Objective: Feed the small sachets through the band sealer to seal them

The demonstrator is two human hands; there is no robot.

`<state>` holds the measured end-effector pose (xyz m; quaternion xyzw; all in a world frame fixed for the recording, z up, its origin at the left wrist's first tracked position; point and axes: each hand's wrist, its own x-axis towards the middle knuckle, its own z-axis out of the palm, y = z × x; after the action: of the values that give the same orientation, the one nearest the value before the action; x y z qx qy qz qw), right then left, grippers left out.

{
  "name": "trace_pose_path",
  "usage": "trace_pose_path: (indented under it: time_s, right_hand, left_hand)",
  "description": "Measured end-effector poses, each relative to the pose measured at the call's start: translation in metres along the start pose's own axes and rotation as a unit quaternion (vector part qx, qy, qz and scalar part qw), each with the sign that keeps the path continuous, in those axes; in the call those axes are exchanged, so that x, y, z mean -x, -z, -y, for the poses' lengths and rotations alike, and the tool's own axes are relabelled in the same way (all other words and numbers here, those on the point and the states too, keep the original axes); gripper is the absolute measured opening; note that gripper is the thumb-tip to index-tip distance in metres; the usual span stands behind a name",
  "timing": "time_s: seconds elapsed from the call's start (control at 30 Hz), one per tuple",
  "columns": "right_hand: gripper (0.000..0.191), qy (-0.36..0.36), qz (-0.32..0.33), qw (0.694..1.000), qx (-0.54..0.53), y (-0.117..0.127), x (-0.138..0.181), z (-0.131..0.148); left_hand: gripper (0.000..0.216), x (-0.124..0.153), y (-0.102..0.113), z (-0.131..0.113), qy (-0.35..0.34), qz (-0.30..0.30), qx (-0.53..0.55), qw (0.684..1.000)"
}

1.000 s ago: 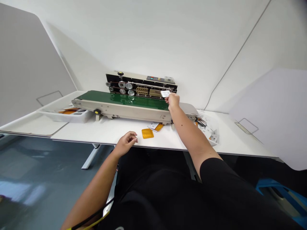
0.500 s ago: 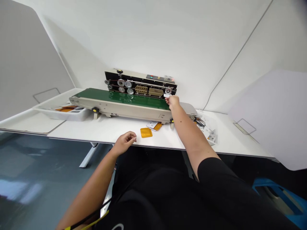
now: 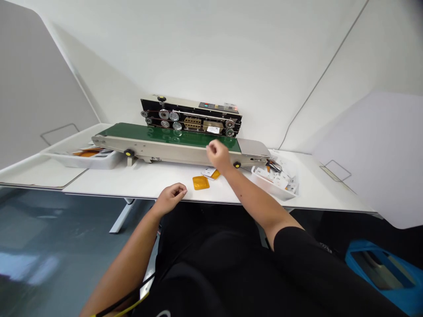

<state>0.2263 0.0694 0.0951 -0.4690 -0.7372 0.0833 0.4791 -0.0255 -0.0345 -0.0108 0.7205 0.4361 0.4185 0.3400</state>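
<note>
Nearly shut, the right grip (image 3: 218,155) holds nothing visible.

Two hands (image 3: 170,199) (image 3: 218,155), one band sealer (image 3: 191,115), two white trays (image 3: 82,162) (image 3: 271,188) and two orange sachets (image 3: 201,182) (image 3: 216,175) show.

1. The bare left hand (image 3: 170,199) sits low and near, its fingers loosely half-curled.
2. The bare right hand (image 3: 218,155) reaches farther forward, curled into a loose fist.
3. The right forearm (image 3: 254,193) slants far and left from a black short sleeve (image 3: 291,246).
</note>
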Motion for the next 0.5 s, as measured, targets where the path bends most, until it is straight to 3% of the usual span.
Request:
trace_pose_path:
  time_s: [0.07,0.13,0.27,0.37,0.5]
  right_hand:
    - [0.017,0.071,0.131,0.988,0.035,-0.016,0.036,0.002]
    - [0.032,0.098,0.199,0.972,0.079,-0.034,0.068,-0.002]
    - [0.059,0.039,0.234,0.962,0.136,-0.059,0.103,-0.017]
    - [0.056,0.025,0.253,0.958,0.136,-0.062,0.106,-0.021]
    - [0.045,0.068,0.251,0.959,0.109,-0.054,0.102,-0.016]
  left_hand:
    - [0.027,0.0,0.0,-0.001,0.0,0.0,0.003,1.0]
    - [0.027,0.0,-0.001,0.0,0.001,0.002,0.007,1.0]
    - [0.027,0.0,-0.001,0.002,0.001,0.007,-0.001,1.0]
    - [0.027,0.0,0.0,0.004,-0.002,0.008,-0.016,1.0]
    - [0.028,0.0,0.0,0.003,-0.004,0.01,-0.022,1.0]
